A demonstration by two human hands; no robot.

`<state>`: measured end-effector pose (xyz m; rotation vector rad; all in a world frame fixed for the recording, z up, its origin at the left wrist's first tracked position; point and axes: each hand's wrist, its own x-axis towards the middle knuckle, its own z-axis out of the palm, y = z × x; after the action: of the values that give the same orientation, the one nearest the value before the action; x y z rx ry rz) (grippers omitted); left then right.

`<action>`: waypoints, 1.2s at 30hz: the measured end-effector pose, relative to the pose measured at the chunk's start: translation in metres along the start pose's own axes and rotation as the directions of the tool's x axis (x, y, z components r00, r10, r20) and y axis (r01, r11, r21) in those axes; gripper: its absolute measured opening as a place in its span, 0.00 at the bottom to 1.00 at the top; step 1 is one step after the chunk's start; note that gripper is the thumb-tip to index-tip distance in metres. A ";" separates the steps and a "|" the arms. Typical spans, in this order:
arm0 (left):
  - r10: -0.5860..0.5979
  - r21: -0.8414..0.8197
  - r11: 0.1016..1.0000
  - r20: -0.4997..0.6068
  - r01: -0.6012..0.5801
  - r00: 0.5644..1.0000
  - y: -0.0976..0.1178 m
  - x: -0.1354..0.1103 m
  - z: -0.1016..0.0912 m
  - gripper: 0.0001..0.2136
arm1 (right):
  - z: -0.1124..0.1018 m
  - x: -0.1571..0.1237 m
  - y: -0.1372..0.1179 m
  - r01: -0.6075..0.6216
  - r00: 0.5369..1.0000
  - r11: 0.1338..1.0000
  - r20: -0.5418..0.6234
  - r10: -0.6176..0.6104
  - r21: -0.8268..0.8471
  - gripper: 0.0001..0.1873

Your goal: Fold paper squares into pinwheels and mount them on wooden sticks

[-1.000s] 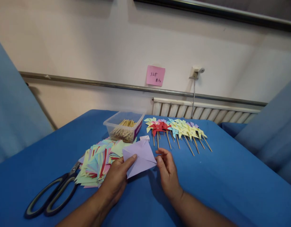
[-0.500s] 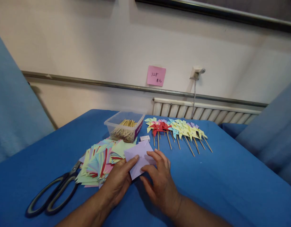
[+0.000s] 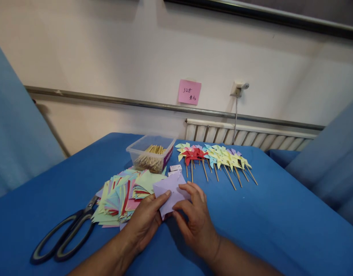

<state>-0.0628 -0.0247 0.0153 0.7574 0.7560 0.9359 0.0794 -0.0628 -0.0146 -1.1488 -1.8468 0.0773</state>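
A lilac paper square (image 3: 170, 188) is held just above the blue tablecloth (image 3: 265, 214) between both hands. My left hand (image 3: 144, 220) pinches its left edge, thumb on top. My right hand (image 3: 195, 220) grips its right side, with thumb and fingers curled onto the sheet and folding a corner inward. To the left of the hands lies a loose heap of cut coloured paper squares (image 3: 121, 195).
Black-handled scissors (image 3: 64, 235) lie at the left. A clear plastic tub of wooden sticks (image 3: 150, 153) stands behind the heap, with a small white box (image 3: 175, 167) beside it. Several finished paper pinwheels on sticks (image 3: 216, 159) lie in a row at the back right.
My right hand has moved from the sheet's right corner onto its surface, fingers now curled over it. The lilac sheet has turned slightly and looks smaller, partly folded. My left hand keeps its hold.
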 end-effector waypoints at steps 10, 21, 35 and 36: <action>-0.003 0.074 0.997 -0.010 0.004 1.000 -0.003 0.002 -0.001 0.10 | 0.007 0.002 0.011 -0.226 0.966 0.938 -0.064 0.250 0.263 0.03; 0.013 0.170 0.985 -0.008 -0.011 1.000 -0.009 0.006 -0.004 0.14 | 0.010 0.001 0.016 -0.297 0.943 0.888 -0.037 0.330 0.351 0.05; 0.011 0.213 0.977 -0.005 -0.009 1.000 -0.011 0.007 -0.006 0.15 | 0.013 0.001 0.018 -0.300 0.941 0.890 -0.045 0.335 0.342 0.05; 0.007 0.217 0.976 -0.008 -0.005 1.000 -0.011 0.007 -0.006 0.15 | 0.013 0.001 0.018 -0.303 0.941 0.890 -0.043 0.336 0.341 0.05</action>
<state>-0.0608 -0.0217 0.0013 0.9475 0.8734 0.8712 0.0816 -0.0471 -0.0301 -1.1819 -1.4706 0.4918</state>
